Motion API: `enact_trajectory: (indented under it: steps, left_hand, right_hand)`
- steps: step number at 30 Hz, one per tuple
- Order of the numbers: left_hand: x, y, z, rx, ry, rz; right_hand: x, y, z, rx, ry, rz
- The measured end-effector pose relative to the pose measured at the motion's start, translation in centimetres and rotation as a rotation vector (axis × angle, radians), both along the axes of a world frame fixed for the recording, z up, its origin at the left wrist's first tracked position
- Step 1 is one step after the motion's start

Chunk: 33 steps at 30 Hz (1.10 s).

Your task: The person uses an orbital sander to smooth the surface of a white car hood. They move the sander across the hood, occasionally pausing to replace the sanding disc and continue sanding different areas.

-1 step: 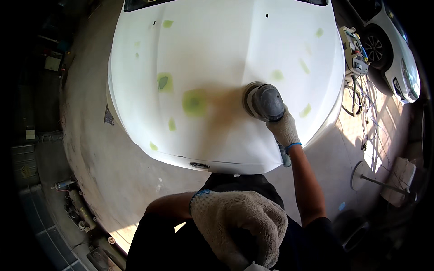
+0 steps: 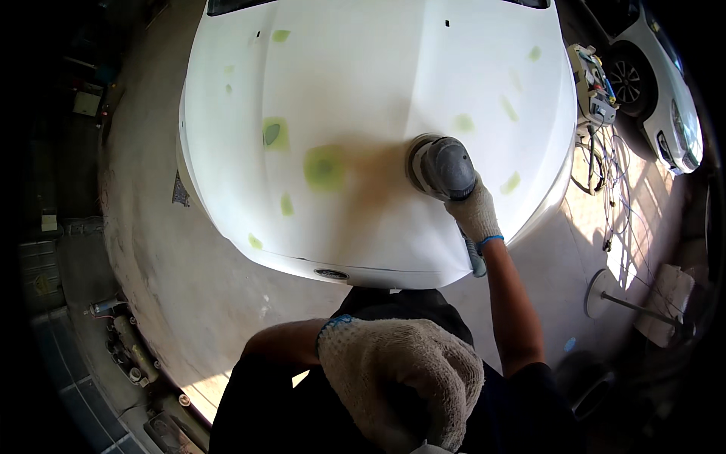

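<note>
My right hand (image 2: 476,216), in a white knit glove with a blue cuff, is closed around a dark grey electric sander (image 2: 448,168). The sander's round pad rests on the white car hood (image 2: 355,76), right of a brownish smear. Green-yellow patches dot the hood, the largest, a green patch (image 2: 325,169), lying left of the sander. A grey hose (image 2: 476,261) hangs below my right hand over the hood's edge. Close in front of my body, my gloved left hand (image 2: 401,371) has its fingers curled. Some whitish thing shows at its fingertips, too little visible to name.
At the right stands a wheeled machine (image 2: 594,87) with cables (image 2: 620,181) trailing on the floor. Another white car (image 2: 669,98) is beyond it. A round-based stand (image 2: 597,293) lies at lower right; cylinders and tools (image 2: 136,352) lie at lower left.
The whole view has shifted very slightly. The sander and both hands keep almost the same places.
</note>
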State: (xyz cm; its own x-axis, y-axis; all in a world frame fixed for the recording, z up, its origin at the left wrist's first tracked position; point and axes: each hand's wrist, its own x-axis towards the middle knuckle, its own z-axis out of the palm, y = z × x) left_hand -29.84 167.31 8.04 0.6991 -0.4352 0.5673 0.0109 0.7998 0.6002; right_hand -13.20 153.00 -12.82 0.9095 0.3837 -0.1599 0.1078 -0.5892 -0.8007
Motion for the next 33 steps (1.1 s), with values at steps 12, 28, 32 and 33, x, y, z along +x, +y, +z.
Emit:
enact_trajectory:
  steps: [12, 28, 32, 33]
  left_hand:
    - [-2.6, -1.3, 0.4, -0.13, -0.06, 0.098]
    - [-7.0, 4.3, -24.4, 0.331, 1.238, 0.718]
    - [-3.2, 1.0, -20.5, 0.436, 0.785, 0.395]
    - [-2.8, 0.5, -19.6, 0.472, 0.739, 0.384]
  right_hand:
    - [-0.4, -0.2, 0.2, -0.105, 0.038, -0.008]
    - [-8.2, -8.8, 6.9, 0.244, 0.454, 0.044]
    - [-7.4, -13.5, 3.8, 0.214, 0.111, 0.372]
    - [-7.1, -14.2, 3.1, 0.234, 0.029, 0.441]
